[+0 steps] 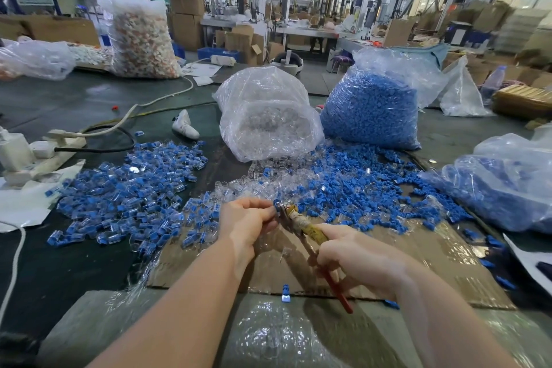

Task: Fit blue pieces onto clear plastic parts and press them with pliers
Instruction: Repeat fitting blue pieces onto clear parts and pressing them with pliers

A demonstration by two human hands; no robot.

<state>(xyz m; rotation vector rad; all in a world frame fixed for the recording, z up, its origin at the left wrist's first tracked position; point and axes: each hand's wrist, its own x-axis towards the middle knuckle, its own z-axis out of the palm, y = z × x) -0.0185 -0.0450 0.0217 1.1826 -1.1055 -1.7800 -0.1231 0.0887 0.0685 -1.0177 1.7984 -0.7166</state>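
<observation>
My left hand (248,221) pinches a small blue-and-clear part (276,205) at its fingertips, and the jaws of the pliers (301,225) close around that part. My right hand (355,260) grips the pliers' handles, which are taped yellow and red. A heap of loose blue pieces (358,188) lies ahead to the right. Loose clear plastic parts (257,182) are scattered in front of the hands. A pile of assembled blue-and-clear parts (128,194) covers the table to the left.
A bag of clear parts (268,116) and a bag of blue pieces (373,110) stand behind the heaps. Another bag with blue pieces (501,185) lies at right. Flattened cardboard (418,251) is under my hands. A power strip and cables (59,140) sit at left.
</observation>
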